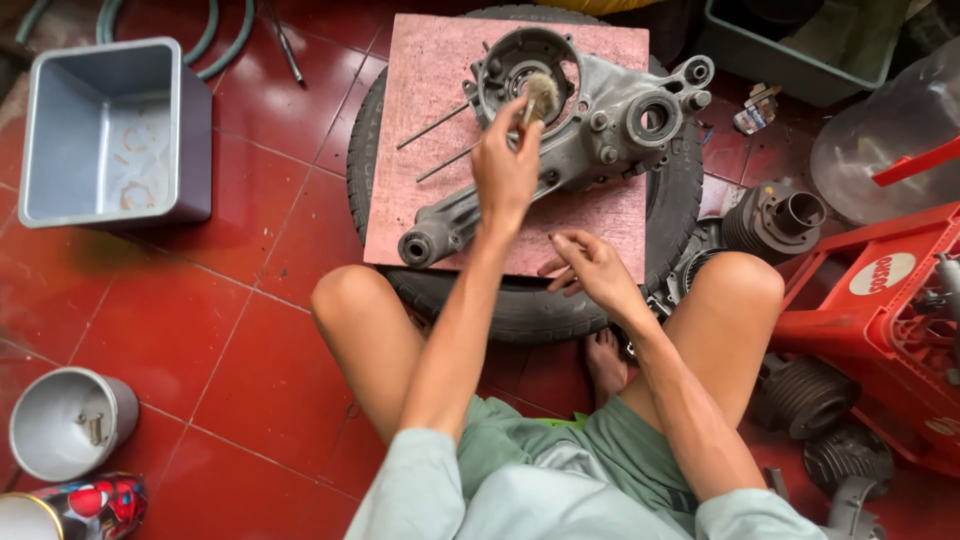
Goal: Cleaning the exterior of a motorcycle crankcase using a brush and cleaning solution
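The left hand (505, 170) is closed on a brush (541, 95) at the casing (585, 130) — heavy, rigid metal, probably greasy; best gripped by its arm. The right hand (592, 268) rests loose on the board (430, 110), holding nothing.

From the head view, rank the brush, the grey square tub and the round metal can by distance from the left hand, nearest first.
1. Brush: held in the left hand, bristles on the engine casing.
2. Grey square tub: on the floor, far left of the board.
3. Round metal can: lower left corner, farthest.
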